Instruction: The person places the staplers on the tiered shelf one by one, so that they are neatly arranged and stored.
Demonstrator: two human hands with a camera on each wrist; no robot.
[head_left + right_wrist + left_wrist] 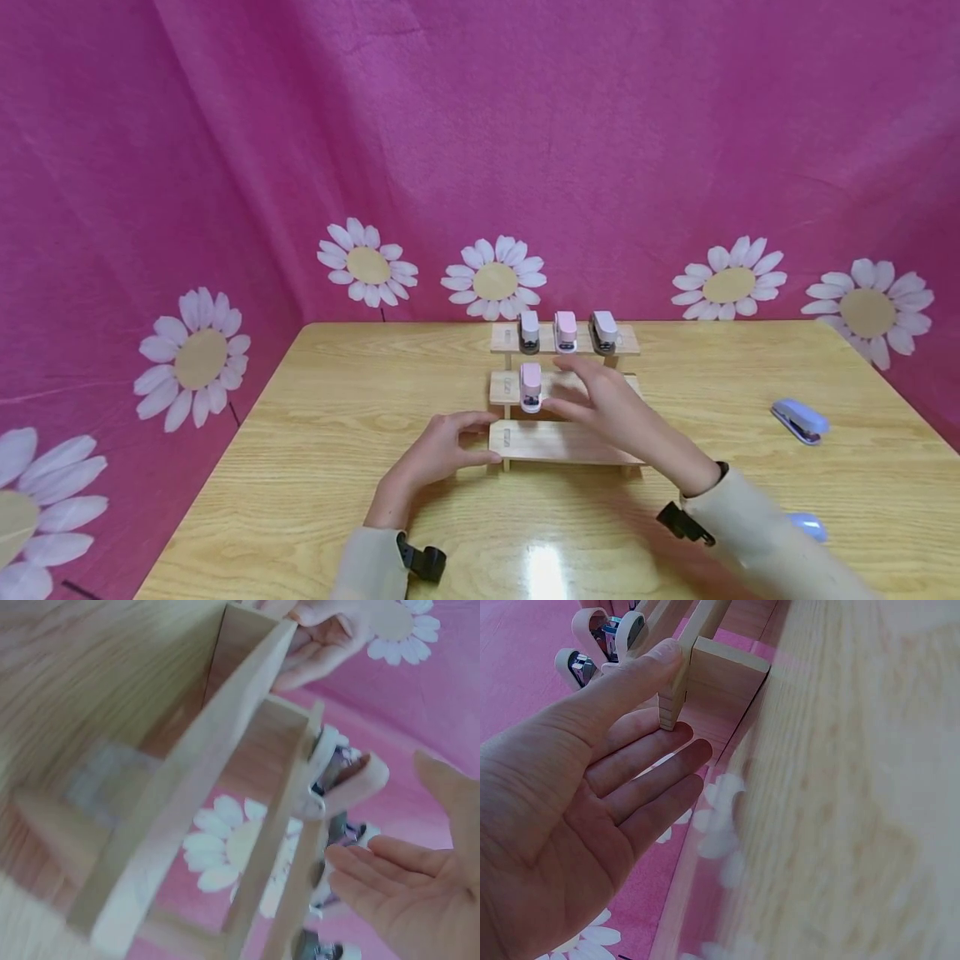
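A three-tier wooden display rack [570, 444] stands on the table. My left hand [442, 452] grips the left end of its lowest shelf; in the left wrist view, the thumb lies on one side of the board and fingertips on the other. On the middle shelf, toward the left, sits a pink stapler [531, 383]. Just right of it is my right hand [611, 407], holding nothing, thumb and fingers spread apart over that shelf. Along the top shelf stand a white-and-grey stapler [529, 327], a pink stapler [566, 327] and another white-and-grey stapler [603, 327].
A blue stapler [802, 419] lies on the table [337, 400] to the right. Another blue object [808, 526] shows partly behind my right sleeve. Behind the table hangs a pink cloth [585, 150] with daisies.
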